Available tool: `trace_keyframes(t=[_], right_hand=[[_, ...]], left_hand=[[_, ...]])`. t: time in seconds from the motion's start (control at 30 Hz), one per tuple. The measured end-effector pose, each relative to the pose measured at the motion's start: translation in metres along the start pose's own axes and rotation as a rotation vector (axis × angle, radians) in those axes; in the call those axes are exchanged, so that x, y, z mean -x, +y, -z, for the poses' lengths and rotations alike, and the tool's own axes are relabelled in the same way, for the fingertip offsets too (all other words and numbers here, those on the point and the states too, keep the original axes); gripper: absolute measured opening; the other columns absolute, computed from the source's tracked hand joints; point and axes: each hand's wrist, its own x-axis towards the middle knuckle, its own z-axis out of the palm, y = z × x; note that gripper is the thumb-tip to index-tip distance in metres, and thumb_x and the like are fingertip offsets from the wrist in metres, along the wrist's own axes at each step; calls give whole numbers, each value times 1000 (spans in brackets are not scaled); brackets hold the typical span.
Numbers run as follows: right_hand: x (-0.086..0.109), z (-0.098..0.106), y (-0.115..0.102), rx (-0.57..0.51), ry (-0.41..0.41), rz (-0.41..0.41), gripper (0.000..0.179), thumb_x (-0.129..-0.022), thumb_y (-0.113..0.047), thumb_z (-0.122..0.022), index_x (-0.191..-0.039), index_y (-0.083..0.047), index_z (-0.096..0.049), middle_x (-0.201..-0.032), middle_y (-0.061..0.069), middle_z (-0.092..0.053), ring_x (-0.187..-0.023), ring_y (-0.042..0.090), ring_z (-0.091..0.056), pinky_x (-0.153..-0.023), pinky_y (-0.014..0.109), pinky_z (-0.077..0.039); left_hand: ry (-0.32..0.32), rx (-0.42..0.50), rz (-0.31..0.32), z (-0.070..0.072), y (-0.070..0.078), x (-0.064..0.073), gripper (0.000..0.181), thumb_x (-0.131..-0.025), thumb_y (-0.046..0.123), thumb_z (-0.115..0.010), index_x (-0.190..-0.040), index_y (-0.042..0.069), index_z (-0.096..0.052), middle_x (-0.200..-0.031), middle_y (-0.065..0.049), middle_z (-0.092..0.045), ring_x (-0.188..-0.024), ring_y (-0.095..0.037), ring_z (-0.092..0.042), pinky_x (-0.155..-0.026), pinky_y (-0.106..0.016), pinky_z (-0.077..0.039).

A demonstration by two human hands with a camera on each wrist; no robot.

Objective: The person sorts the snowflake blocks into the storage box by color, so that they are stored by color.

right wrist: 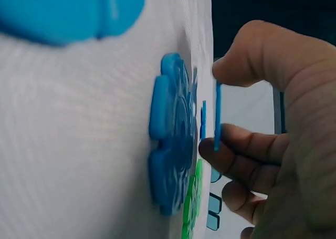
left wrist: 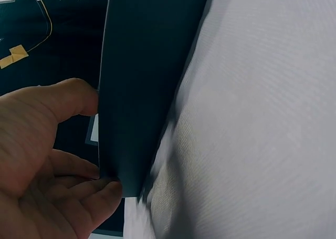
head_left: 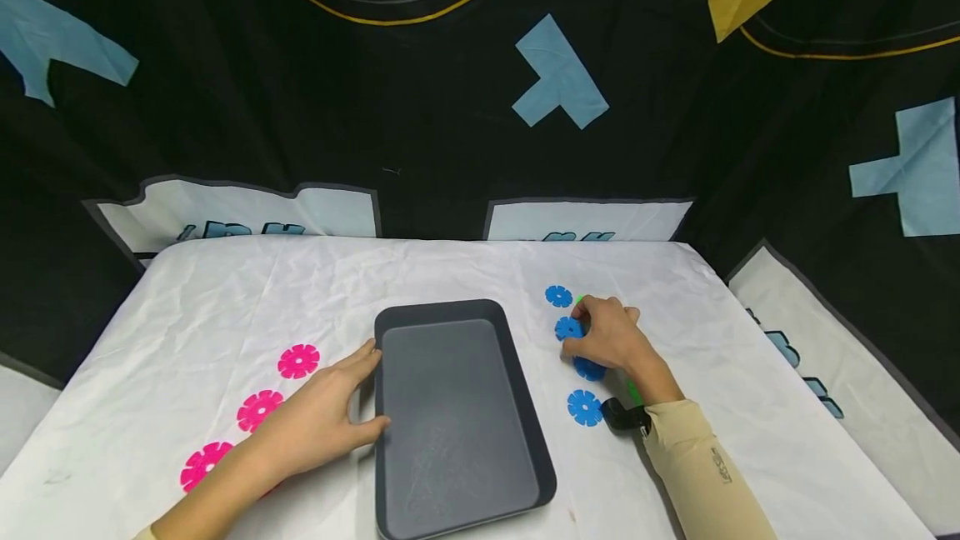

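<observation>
My right hand [head_left: 609, 330] pinches a blue notched disc [right wrist: 218, 115] between thumb and fingertips, its edge turned toward the right wrist camera. In the head view that disc appears just left of the fingers. Another blue disc [right wrist: 173, 136] lies near the hand; more blue discs [head_left: 584, 407] lie in the same row. Green discs [right wrist: 192, 199] are partly hidden beneath the right hand and forearm. My left hand [head_left: 322, 411] rests against the left side of a dark grey rectangular tray [head_left: 517, 407]. Its thumb and fingertips touch the tray's rim and outer wall.
Several pink notched discs [head_left: 298, 361] lie left of the tray, some partly behind the left forearm. A wrinkled white cloth [head_left: 450, 269] covers the table. Behind it hangs a black curtain [head_left: 442, 123] with blue and yellow shapes.
</observation>
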Motion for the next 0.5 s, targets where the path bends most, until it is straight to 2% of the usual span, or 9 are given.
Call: trace_keyframes(t=[0.23,0.5], right_hand=[[6,8,-12,-37,63,39,44,-68,-38,-77,-101,-10,-66,-91,-1,-64,-92,22,-52,-80,49,-26],[15,20,-36,-77,135,162,39,-68,-34,-78,-98,-13,-65,-90,-5,-63,-88,18,-49,-81,49,-23]], left_hand=[[4,10,-15,3,0,3,80,-81,27,-78,-143,-9,-41,-152,-22,-34,-138,-36,-35,-105,-50,-39],[6,23,-32,2,-4,1,79,-82,26,-76,-145,-6,-39,-154,-19,-32,-139,-34,-34,-105,-49,-39]])
